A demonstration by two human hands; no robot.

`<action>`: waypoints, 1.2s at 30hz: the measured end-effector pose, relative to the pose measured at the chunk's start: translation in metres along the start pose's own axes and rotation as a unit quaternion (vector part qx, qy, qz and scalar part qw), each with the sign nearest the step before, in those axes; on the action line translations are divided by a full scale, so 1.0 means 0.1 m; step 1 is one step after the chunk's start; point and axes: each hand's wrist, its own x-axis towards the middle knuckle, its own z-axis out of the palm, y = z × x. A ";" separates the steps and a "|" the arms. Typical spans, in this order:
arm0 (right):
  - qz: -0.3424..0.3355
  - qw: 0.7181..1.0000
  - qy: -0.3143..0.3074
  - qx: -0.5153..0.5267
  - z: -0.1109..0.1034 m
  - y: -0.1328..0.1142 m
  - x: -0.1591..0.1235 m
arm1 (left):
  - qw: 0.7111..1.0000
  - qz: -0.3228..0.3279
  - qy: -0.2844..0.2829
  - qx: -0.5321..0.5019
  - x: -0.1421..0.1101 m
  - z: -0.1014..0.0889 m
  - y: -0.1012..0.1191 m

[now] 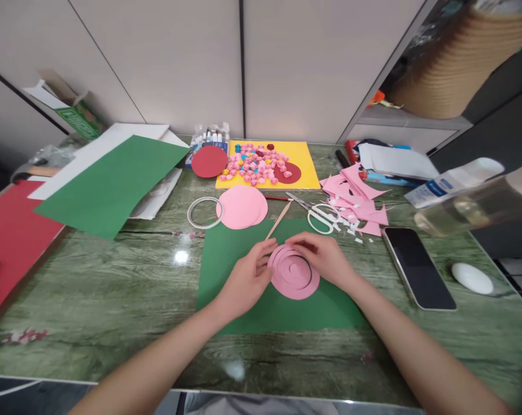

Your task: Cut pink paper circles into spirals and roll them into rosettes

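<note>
A pink paper disc cut into a spiral (pixel 294 276) lies on a green sheet (pixel 252 311) in front of me. My left hand (pixel 244 279) pinches its left edge with curled fingers. My right hand (pixel 323 256) grips the disc's upper right edge, fingers bent over it. A thin wooden stick (pixel 278 219) lies just beyond the hands, and white-handled scissors (pixel 319 214) lie to its right. Two plain pink circles (pixel 241 206) sit behind the green sheet.
A yellow sheet (pixel 306 158) with several small pink paper rolls and dark red circles (pixel 209 161) lies at the back. Pink scraps (pixel 358 196), a phone (pixel 417 267), a white tape ring (pixel 203 212), and large green (pixel 109 184) and red (pixel 10 242) sheets surround the green marble table (pixel 113 300).
</note>
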 end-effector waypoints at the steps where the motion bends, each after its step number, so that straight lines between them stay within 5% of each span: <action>1: -0.015 1.000 -0.004 -0.006 0.00 0.00 0.01 | 0.998 0.027 0.008 0.053 0.00 -0.01 0.00; 4: -0.064 0.998 0.002 -0.024 -0.01 -0.03 0.03 | 0.963 0.109 0.061 0.238 0.01 -0.09 0.04; 8: -0.056 0.993 0.035 -0.093 -0.10 -0.07 0.00 | 0.853 0.172 0.179 0.459 0.08 -0.36 0.18; 13: 0.047 0.983 -0.045 -0.174 -0.26 -0.02 -0.08 | 0.708 0.038 0.263 0.655 0.12 -0.71 0.22; 18: 0.070 0.963 -0.078 -0.248 -0.24 -0.08 -0.12 | 0.659 -0.027 0.236 0.713 0.14 -0.82 0.15; 27: 0.043 0.962 -0.059 -0.263 -0.14 -0.20 -0.13 | 0.670 0.016 0.266 0.693 0.18 -0.84 0.19; 29: 0.049 0.970 -0.035 -0.234 -0.16 -0.19 -0.12 | 0.713 0.046 0.262 0.649 0.15 -0.80 0.25; 31: 0.051 0.977 0.013 -0.208 -0.17 -0.20 -0.12 | 0.788 0.089 0.244 0.558 0.10 -0.69 0.31; 33: 0.041 0.981 0.063 -0.180 -0.17 -0.23 -0.13 | 0.864 0.109 0.194 0.452 0.03 -0.54 0.36; 36: 0.000 0.986 0.104 -0.131 -0.12 -0.32 -0.18 | 0.936 0.099 0.122 0.314 -0.05 -0.31 0.38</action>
